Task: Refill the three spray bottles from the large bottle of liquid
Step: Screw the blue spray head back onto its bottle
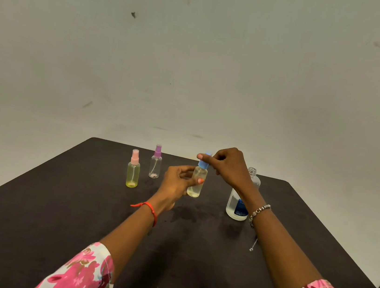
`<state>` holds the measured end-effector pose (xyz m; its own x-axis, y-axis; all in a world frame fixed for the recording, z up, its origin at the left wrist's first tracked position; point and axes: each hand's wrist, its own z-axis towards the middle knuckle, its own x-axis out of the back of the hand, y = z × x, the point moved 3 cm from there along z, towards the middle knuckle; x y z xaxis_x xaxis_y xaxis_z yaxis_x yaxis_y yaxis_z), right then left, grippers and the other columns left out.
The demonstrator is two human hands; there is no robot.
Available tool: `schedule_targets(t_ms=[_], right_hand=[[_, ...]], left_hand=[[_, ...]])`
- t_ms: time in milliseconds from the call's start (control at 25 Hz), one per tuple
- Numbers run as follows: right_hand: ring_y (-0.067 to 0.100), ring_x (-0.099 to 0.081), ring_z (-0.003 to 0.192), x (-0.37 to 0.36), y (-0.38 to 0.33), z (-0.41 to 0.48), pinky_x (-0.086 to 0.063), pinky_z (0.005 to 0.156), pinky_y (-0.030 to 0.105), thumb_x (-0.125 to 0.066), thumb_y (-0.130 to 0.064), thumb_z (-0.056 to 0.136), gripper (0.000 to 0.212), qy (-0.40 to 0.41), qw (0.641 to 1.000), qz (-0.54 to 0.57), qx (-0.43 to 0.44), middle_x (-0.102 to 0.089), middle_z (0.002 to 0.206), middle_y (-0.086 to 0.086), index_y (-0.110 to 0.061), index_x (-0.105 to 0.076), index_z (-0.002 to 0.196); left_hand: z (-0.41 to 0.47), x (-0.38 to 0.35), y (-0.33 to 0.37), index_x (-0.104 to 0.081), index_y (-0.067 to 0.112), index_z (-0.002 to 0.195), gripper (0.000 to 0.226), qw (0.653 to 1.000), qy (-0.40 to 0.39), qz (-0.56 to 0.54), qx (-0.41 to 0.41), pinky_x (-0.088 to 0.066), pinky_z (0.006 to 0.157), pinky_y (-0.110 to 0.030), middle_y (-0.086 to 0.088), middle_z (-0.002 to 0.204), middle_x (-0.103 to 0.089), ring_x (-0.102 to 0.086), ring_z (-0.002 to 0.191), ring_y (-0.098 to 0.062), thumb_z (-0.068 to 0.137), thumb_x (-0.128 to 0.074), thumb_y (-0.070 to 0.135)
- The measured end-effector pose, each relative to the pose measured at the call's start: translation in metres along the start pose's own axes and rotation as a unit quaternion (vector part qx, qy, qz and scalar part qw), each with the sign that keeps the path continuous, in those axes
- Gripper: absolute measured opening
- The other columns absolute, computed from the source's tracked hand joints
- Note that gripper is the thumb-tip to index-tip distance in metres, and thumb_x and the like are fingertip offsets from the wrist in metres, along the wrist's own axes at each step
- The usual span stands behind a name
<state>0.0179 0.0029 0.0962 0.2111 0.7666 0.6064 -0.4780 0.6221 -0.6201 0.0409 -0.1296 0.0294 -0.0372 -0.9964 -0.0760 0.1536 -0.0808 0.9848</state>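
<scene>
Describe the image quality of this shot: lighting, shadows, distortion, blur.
Head view: soft, even light, faint shadows under the arms on the dark table; wide-angle lens bows the table edges; the large bottle label is too soft to read; no harsh glare on the spray bottles.

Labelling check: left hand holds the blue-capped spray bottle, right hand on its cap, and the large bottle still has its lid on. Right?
Not quite. In the head view the large bottle is open, bare threaded neck, no lid. The rest holds: left hand grips the blue-capped spray bottle, right hand on its cap.
</scene>
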Motion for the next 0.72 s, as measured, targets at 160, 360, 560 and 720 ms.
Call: schedule_targets(t_ms=[160, 360, 560, 720], right_hand=[[0.011, -0.054, 0.072, 0.001, -0.0025, -0.0029, -0.039, 0.061, 0.017, -0.07, -0.033, 0.078, 0.031, -0.034, 0.999, 0.042, 0.003, -0.066, 0.09, 0.006, -0.006, -0.068, 0.094], [0.016, -0.058, 0.082, -0.002, 0.0024, -0.0028, -0.041, 0.066, 0.017, -0.071, -0.021, 0.078, 0.027, -0.062, 0.997, 0.04, 0.003, -0.068, 0.097, 0.012, -0.004, -0.067, 0.099], [0.011, -0.053, 0.065, -0.0061, 0.0051, -0.0059, -0.037, 0.058, 0.015, -0.072, -0.03, 0.075, 0.03, -0.057, 0.998, 0.013, 0.004, -0.062, 0.071, 0.002, -0.003, -0.068, 0.087], [0.023, -0.06, 0.08, -0.0039, 0.0048, -0.0069, -0.047, 0.071, 0.03, -0.071, -0.021, 0.078, 0.026, -0.047, 0.997, 0.053, 0.037, -0.068, 0.091, 0.015, -0.003, -0.068, 0.095]], left_hand=[[0.0, 0.0006, -0.0015, -0.056, 0.005, 0.121, 0.043, 1.0, 0.005, 0.0, 0.004, -0.054, 0.077, -0.034, -0.009, 0.108, -0.064, -0.06, 0.098, -0.02, 0.079, -0.067, 0.006], [0.0014, 0.0014, -0.0005, -0.055, 0.006, 0.122, 0.046, 1.0, 0.006, -0.005, 0.006, -0.053, 0.076, -0.034, -0.008, 0.109, -0.063, -0.06, 0.101, -0.021, 0.078, -0.068, 0.005], [0.0004, 0.0035, -0.0018, -0.056, 0.007, 0.121, 0.045, 1.0, 0.009, 0.005, 0.002, -0.054, 0.081, -0.04, -0.009, 0.109, -0.063, -0.061, 0.102, -0.023, 0.078, -0.068, 0.006], [0.0001, 0.0027, -0.0018, -0.056, 0.007, 0.121, 0.045, 1.0, 0.007, 0.002, 0.001, -0.053, 0.081, -0.04, -0.008, 0.107, -0.063, -0.061, 0.1, -0.022, 0.078, -0.068, 0.006]])
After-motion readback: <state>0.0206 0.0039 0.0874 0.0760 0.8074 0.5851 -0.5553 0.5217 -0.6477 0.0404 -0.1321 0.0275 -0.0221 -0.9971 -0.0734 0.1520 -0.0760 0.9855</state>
